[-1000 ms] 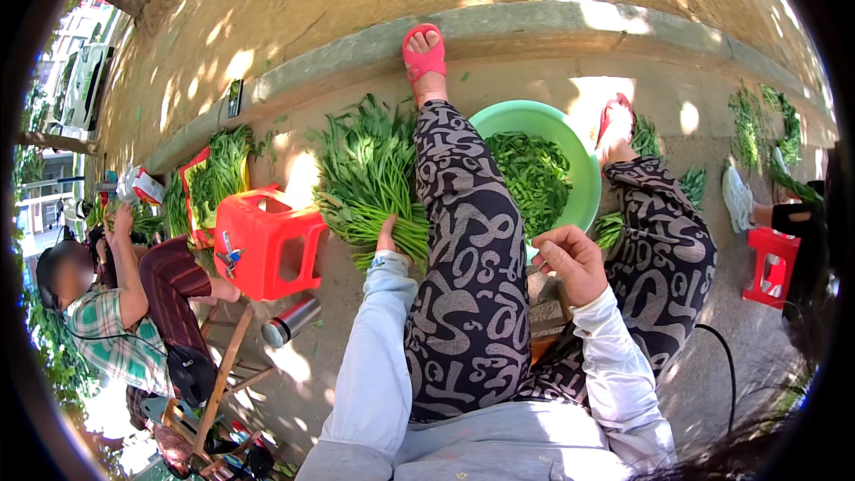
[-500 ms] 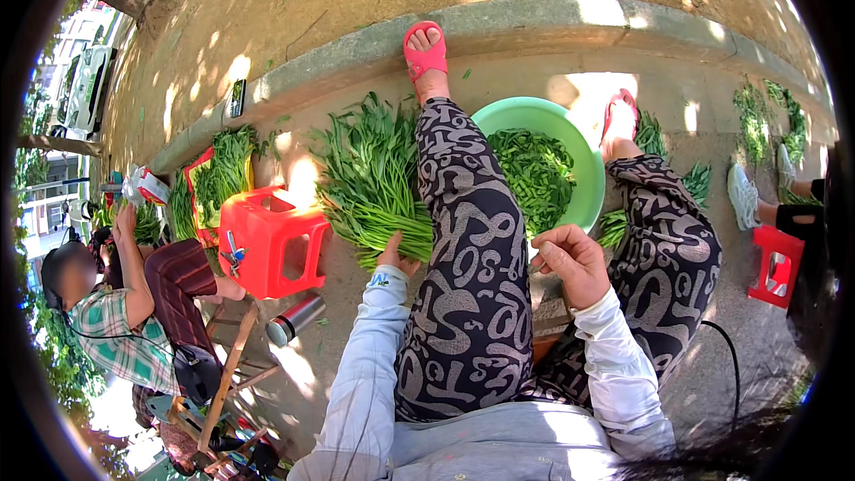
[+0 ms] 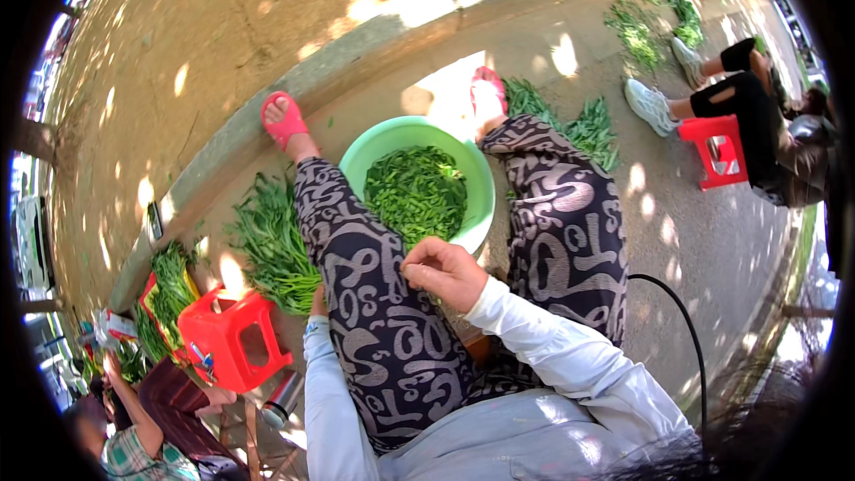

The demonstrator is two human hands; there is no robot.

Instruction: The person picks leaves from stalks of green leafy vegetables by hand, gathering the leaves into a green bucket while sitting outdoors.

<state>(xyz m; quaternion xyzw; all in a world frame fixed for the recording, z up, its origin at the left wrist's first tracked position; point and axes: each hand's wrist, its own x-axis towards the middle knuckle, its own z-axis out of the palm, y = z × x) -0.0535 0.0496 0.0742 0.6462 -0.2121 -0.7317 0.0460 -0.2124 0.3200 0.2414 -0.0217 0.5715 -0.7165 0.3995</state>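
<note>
Resting above the patterned trouser leg, the right hand [image 3: 445, 272] is curled, fingertips pinched together; whether a stem is held between them cannot be told. The left hand [image 3: 318, 303] is mostly hidden behind the left knee, down beside a heap of leafy greens [image 3: 276, 245] on the pavement, and its grip cannot be told. Just beyond the right hand, between the two legs, a green basin [image 3: 481, 187] is seen, filled with picked green leaves [image 3: 417, 191]. To the left a red plastic stool [image 3: 232, 338] is placed, with another person [image 3: 142, 428] crouched near it. More greens [image 3: 570, 125] are spread past the right leg. Further off on the right, a second red stool [image 3: 717, 151] is occupied by someone in dark clothes.
</note>
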